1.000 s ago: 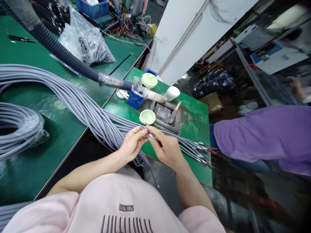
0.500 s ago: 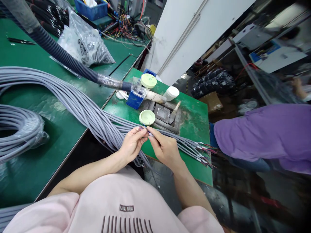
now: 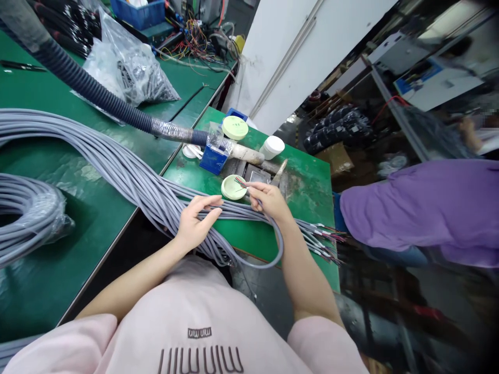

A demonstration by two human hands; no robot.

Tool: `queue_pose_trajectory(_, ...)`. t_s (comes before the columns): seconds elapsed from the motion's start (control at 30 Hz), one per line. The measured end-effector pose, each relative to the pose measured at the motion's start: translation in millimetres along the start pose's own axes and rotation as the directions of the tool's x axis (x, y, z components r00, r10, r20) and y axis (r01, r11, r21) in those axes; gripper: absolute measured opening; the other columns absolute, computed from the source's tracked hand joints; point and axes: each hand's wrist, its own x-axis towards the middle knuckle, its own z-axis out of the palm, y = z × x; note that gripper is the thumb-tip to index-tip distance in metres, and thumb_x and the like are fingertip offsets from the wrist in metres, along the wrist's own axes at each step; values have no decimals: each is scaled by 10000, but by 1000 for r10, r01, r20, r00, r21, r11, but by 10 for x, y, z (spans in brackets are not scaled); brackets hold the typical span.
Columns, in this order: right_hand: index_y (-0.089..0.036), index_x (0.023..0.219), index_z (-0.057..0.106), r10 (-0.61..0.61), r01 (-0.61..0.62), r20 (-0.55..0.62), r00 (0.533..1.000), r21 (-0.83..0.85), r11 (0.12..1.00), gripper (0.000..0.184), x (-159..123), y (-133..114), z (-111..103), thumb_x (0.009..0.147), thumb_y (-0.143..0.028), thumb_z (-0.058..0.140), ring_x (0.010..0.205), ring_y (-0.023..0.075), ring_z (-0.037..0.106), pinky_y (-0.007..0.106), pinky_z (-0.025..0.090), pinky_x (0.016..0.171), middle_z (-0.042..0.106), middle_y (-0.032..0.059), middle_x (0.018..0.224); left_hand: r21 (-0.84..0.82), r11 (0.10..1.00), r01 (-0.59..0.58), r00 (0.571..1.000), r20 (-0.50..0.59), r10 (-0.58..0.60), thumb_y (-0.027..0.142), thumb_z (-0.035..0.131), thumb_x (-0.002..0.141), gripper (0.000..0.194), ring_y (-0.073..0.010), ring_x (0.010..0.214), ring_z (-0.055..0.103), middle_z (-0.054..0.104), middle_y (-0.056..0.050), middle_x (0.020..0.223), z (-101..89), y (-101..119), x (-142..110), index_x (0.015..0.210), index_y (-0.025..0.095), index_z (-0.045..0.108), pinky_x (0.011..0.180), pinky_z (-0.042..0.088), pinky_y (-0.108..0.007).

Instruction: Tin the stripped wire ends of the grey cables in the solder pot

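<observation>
My right hand is closed on the end of a grey cable, which loops down below the wrist. The cable's stripped coloured wires stick out to the left over a pale round tub. Whether the wire tips touch what is in the tub, I cannot tell. My left hand holds nothing, its thumb and fingers apart, above a bundle of grey cables. At the right end of the bundle, several cable ends show bare coloured wires.
Behind the tub sits a soldering pot with a dark frame. A ribbed hose reaches over it from the left, beside a blue box. A white cup and a pale lid stand farther back. A person in purple is at right.
My hands have parted. The right hand has carried the cable end up to the tub, while the left has let go, moved left and opened.
</observation>
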Motion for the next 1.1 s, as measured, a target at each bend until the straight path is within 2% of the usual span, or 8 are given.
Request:
queue_pose_trajectory(0.1,-110,956,691,40,-40,17,999,39,998,386,131,114,-42,669,-366,717,332,35,317,184,264,369,481,-77,405,249,950,-187,982,66,176,254,656,809,189,-203,860,633,748,-49,895,-100,-88,2,983,243,729,850,467,-365)
queue_pose_trajectory(0.2,-110,941,688,52,-52,1,999,24,998,388,192,177,-62,656,-371,726,328,38,326,184,276,362,485,-77,399,337,906,-254,965,150,214,262,624,831,159,-209,826,644,750,-58,873,-118,-173,3,948,240,730,820,468,-374)
queue_pose_trajectory(0.47,-103,911,678,71,-71,-7,997,-17,997,393,254,216,-91,641,-383,731,314,36,329,184,269,352,490,-79,393,351,893,-282,953,213,218,261,628,833,152,-212,828,650,748,-72,877,-101,-229,-5,943,240,731,803,444,-365)
queue_pose_trajectory(0.67,-104,942,684,55,-55,-24,998,-23,998,399,208,165,-108,658,-381,728,325,39,325,183,252,352,482,-79,396,453,822,-344,934,253,251,254,572,864,180,-204,811,650,753,-76,869,-100,-235,-7,957,220,722,781,455,-360)
queue_pose_trajectory(0.9,-114,977,675,-40,37,-194,980,-22,999,408,199,77,-429,667,-374,730,319,40,338,193,264,356,491,-80,412,474,798,-373,923,275,268,244,572,862,185,-202,800,655,756,-69,870,-100,-242,-5,970,226,721,762,451,-351)
queue_pose_trajectory(1.1,-112,918,647,-5,-8,-309,951,-39,999,411,389,219,-668,623,-382,742,293,41,337,198,265,336,491,-92,391,451,802,-392,916,276,292,234,597,849,162,-195,790,652,753,-61,870,-101,-251,-5,954,232,720,740,428,-335)
